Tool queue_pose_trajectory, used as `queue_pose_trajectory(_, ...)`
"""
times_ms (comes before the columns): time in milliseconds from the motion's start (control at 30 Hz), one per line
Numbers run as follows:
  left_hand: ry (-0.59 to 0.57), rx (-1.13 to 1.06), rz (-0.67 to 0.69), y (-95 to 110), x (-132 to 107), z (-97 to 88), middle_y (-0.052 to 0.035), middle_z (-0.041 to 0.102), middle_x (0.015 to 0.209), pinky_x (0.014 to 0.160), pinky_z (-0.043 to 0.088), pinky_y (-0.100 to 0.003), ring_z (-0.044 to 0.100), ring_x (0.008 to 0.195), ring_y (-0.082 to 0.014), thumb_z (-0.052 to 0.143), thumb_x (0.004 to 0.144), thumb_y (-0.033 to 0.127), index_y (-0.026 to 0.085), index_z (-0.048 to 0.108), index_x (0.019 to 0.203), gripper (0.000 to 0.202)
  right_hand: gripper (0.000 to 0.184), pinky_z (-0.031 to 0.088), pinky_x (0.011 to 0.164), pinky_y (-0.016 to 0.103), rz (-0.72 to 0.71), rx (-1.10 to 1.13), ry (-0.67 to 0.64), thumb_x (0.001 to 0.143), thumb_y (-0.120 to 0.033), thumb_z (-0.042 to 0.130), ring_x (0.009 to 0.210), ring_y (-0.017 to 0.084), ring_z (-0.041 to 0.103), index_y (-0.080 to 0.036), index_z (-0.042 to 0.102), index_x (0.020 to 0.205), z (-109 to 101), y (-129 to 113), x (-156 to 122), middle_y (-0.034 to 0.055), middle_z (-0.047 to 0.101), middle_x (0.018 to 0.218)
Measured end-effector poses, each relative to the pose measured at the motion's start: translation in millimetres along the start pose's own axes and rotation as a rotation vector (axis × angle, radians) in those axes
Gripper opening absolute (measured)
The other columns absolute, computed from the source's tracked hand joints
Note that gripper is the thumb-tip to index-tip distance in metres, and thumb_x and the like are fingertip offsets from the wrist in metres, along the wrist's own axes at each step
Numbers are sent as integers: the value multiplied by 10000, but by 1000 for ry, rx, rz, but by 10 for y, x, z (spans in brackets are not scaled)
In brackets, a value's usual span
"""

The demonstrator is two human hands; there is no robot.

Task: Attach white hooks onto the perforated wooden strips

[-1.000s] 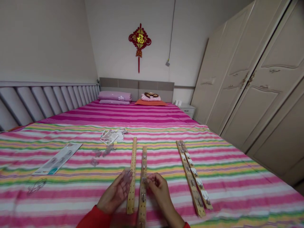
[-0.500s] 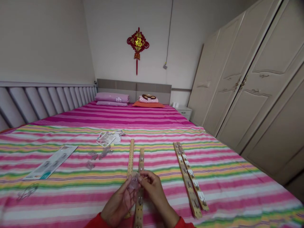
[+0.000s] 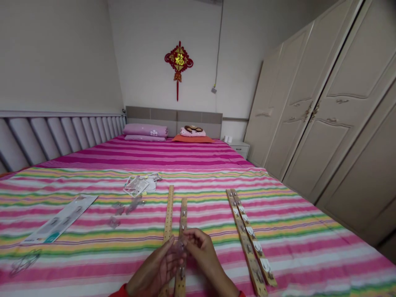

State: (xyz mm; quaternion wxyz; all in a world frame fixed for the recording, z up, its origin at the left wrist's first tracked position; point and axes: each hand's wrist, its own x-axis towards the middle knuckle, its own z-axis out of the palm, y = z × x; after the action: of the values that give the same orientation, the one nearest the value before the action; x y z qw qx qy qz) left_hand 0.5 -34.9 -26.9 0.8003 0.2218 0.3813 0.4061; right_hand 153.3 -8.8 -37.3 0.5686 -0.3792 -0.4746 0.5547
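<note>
Between my two hands is a clear plastic adhesive hook (image 3: pixel 177 248). My left hand (image 3: pixel 156 266) pinches its left side with the thumb on top. The fingertips of my right hand (image 3: pixel 202 252) close on its right edge. Both hands are over a wooden strip (image 3: pixel 183 204) that bears several clear hooks with small metal parts. Just left of it runs another wooden strip (image 3: pixel 170 206) with rows of holes. My hands hide parts of both strips.
Two more strips with hooks, a left one (image 3: pixel 247 247) and a right one with white hooks (image 3: pixel 257 247), lie to the right. Loose clear hooks (image 3: pixel 119 208), packaging (image 3: pixel 139 185), a long card (image 3: pixel 62 218) and a wire bundle (image 3: pixel 26 261) lie left on the striped bed sheet (image 3: pixel 93 264).
The view has tilted up slightly, so things sit lower in the picture. Both hands keep hold of the clear hook, which looks slightly turned between the fingers.
</note>
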Motion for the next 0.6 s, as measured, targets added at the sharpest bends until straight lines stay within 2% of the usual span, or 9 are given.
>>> queue_pose_trajectory(100,-18,80,91,40,33,60,-98,722,964,820,494,-245,661,911,-175,735,695,341,160,700,954,318,272,378,457,221,42,43,90,567,-347,783,466,108,501,-177,715,768,8,12,86,-15,622,575)
queue_pose_trajectory(167,-2,207,183,65,111,96,-84,725,959,811,485,-244,654,926,-182,781,635,295,170,701,933,333,248,358,430,221,68,69,136,571,-355,765,412,97,466,-171,698,724,29,17,149,-31,589,516)
queue_pose_trajectory(333,70,506,421,175,406,129,-60,717,743,666,476,-253,649,712,-178,760,609,410,144,679,744,310,283,370,411,223,87,117,191,567,-408,754,399,111,483,-174,649,689,86,57,303,-36,571,473)
queue_pose_trajectory(600,164,568,559,359,704,136,-11,661,627,628,481,-263,619,638,-171,768,561,399,162,644,679,293,365,379,401,220,124,132,181,526,-478,777,382,105,483,-181,602,646,15,167,564,-42,563,454)
